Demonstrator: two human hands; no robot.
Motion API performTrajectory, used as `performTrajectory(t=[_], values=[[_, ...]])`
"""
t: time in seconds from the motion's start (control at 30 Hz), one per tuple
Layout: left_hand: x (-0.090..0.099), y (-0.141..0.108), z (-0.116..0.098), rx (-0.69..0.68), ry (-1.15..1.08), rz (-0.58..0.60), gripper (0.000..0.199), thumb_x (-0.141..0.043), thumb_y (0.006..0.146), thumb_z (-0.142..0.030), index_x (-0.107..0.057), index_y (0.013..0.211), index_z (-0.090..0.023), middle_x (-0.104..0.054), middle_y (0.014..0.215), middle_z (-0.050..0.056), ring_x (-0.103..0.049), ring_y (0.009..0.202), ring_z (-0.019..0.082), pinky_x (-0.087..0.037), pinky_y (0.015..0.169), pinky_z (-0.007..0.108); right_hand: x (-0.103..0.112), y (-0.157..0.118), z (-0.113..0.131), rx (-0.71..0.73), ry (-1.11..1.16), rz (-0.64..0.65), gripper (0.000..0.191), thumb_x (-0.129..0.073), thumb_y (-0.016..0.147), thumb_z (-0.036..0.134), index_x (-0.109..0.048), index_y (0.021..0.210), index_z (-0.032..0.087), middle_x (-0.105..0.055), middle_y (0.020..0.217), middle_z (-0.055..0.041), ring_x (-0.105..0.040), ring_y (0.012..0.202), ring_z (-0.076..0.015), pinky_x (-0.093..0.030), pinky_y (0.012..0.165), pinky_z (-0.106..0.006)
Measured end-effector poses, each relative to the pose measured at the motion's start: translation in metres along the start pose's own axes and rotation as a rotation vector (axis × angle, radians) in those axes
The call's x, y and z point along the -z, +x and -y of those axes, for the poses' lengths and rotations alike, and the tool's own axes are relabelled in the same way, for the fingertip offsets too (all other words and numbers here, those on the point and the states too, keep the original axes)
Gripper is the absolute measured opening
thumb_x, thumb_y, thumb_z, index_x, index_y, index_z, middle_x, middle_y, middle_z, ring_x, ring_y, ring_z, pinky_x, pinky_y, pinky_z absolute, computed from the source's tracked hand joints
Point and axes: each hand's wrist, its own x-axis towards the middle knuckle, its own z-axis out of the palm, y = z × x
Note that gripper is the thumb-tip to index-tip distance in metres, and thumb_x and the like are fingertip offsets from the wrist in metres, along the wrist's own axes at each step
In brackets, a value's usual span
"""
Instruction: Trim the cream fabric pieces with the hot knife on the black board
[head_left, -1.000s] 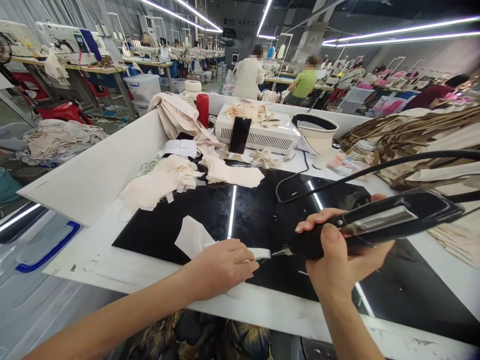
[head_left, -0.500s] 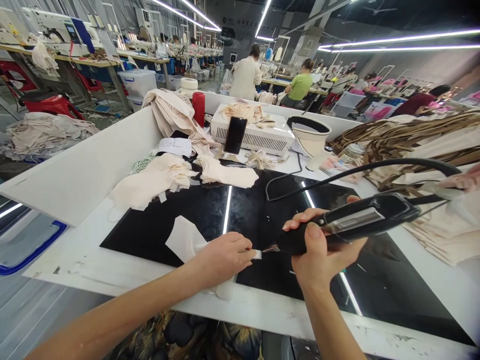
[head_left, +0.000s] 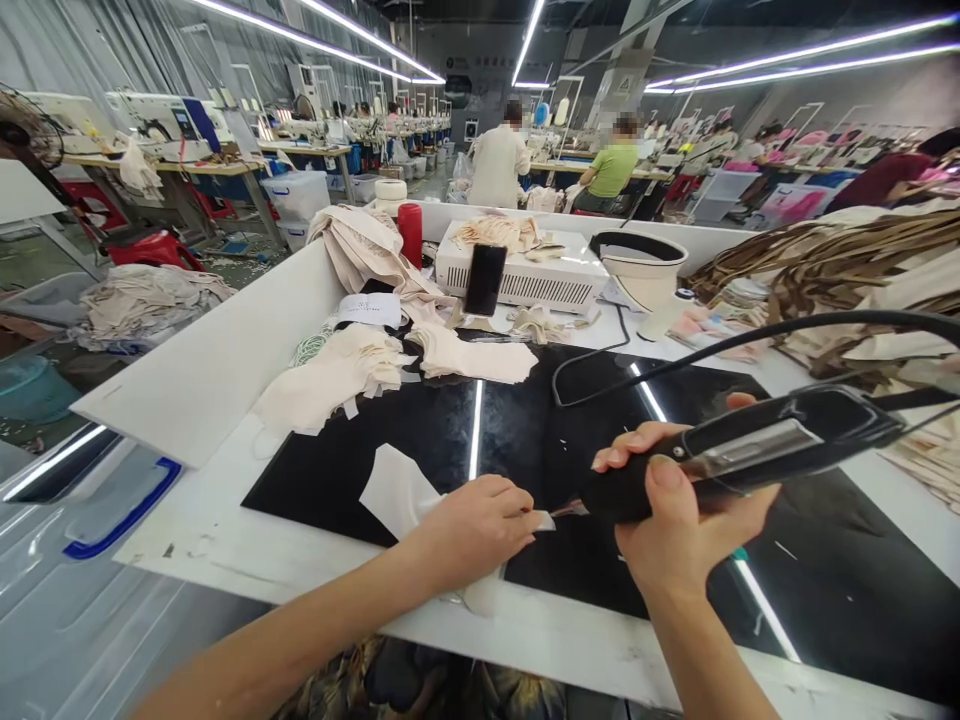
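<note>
the right hand [head_left: 679, 520] is wrapped round the black tool [head_left: 742, 455], its tip just beside the white cloth [head_left: 397, 490] pinched in the left hand [head_left: 476, 530]; cloth pieces [head_left: 330, 375] lie beyond, far left, then the phone [head_left: 485, 280] leans upright before the white box [head_left: 525, 270].

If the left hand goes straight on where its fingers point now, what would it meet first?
Probably the metal tip of the black tool in the right hand, just past the end of the white piece in the left hand. Depth is unclear here, so it might pass under.
</note>
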Motion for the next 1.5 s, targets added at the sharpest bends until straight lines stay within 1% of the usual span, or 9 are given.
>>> performTrajectory(t=[0.1,0.23,0.33,0.43,0.67,1.07,1.27,1.37,1.5], values=[[0.0,-0.0007,-0.0003,0.008,-0.019,-0.036,0.013,-0.06,0.103,-0.017,-0.067,0.113,-0.013,-0.067,0.102,0.005,-0.062,0.093,0.02,-0.055,0.087,0.034,0.0003,0.0002,-0.0006,0.015,-0.025,0.001,0.06,-0.083,0.08,0.022,-0.057,0.133,0.035,-0.07,0.08,0.0074,-0.062,0.059,-0.0133,-0.059,0.055,-0.031],[-0.0003,-0.0017,-0.0003,0.015,-0.028,-0.022,0.014,-0.066,0.1,-0.017,-0.067,0.113,-0.013,-0.067,0.104,0.005,-0.062,0.095,0.02,-0.056,0.09,0.034,0.0002,0.0013,-0.0023,0.015,-0.056,-0.031,0.062,-0.082,0.08,0.022,-0.056,0.134,0.037,-0.07,0.08,0.0082,-0.062,0.057,-0.0131,-0.059,0.055,-0.031],[-0.0004,-0.0015,0.0003,0.009,-0.022,-0.009,0.01,-0.063,0.101,-0.018,-0.067,0.11,-0.013,-0.067,0.103,0.006,-0.063,0.096,0.02,-0.055,0.091,0.034,-0.0006,0.0012,-0.003,-0.005,-0.076,-0.039,0.061,-0.082,0.079,0.024,-0.056,0.133,0.036,-0.069,0.078,0.0083,-0.062,0.056,-0.0147,-0.058,0.054,-0.033],[-0.0007,-0.0009,0.0006,0.009,-0.025,-0.032,0.012,-0.059,0.104,-0.018,-0.067,0.11,-0.013,-0.067,0.102,0.006,-0.063,0.093,0.019,-0.055,0.089,0.034,-0.0019,0.0002,-0.0014,-0.026,-0.074,-0.031,0.06,-0.082,0.078,0.024,-0.057,0.13,0.037,-0.069,0.078,0.0083,-0.061,0.056,-0.0156,-0.057,0.054,-0.034],[-0.0012,-0.0003,0.0,-0.007,0.001,-0.024,0.014,-0.054,0.106,-0.016,-0.067,0.108,-0.013,-0.067,0.099,0.006,-0.063,0.091,0.019,-0.055,0.086,0.034,-0.0059,-0.0013,0.0069,-0.013,-0.034,-0.01,0.056,-0.082,0.078,0.024,-0.06,0.127,0.036,-0.069,0.077,0.0075,-0.061,0.056,-0.014,-0.057,0.052,-0.031],[-0.0042,-0.0032,0.0017,-0.006,-0.014,-0.025,0.015,-0.056,0.105,-0.019,-0.065,0.117,-0.013,-0.068,0.105,0.006,-0.064,0.099,0.018,-0.054,0.093,0.033,-0.0019,-0.0031,0.0011,-0.041,-0.072,-0.034,0.062,-0.083,0.074,0.028,-0.06,0.129,0.043,-0.069,0.077,0.0088,-0.06,0.056,-0.017,-0.057,0.053,-0.035],[0.0007,-0.0018,0.0008,-0.035,0.022,-0.004,0.013,-0.054,0.106,-0.016,-0.066,0.108,-0.012,-0.067,0.101,0.006,-0.064,0.096,0.019,-0.055,0.09,0.034,-0.0017,-0.0029,0.0008,-0.018,-0.06,-0.036,0.062,-0.084,0.074,0.028,-0.058,0.129,0.041,-0.069,0.077,0.0095,-0.06,0.054,-0.0164,-0.056,0.052,-0.034],[0.0015,-0.0013,0.0004,-0.032,0.014,-0.036,0.017,-0.05,0.107,-0.015,-0.067,0.109,-0.013,-0.068,0.1,0.005,-0.064,0.095,0.018,-0.054,0.091,0.034,-0.0011,-0.0023,0.0002,-0.019,-0.061,-0.019,0.064,-0.085,0.073,0.028,-0.055,0.129,0.039,-0.069,0.076,0.0099,-0.06,0.054,-0.0164,-0.055,0.052,-0.034],[0.0001,-0.0008,0.0002,-0.041,0.025,-0.029,0.02,-0.047,0.109,-0.015,-0.067,0.11,-0.012,-0.069,0.102,0.006,-0.065,0.096,0.018,-0.054,0.093,0.034,-0.0011,-0.0024,0.0013,-0.006,-0.077,-0.02,0.064,-0.082,0.076,0.028,-0.051,0.131,0.037,-0.069,0.077,0.0105,-0.059,0.055,-0.0155,-0.055,0.052,-0.032]])
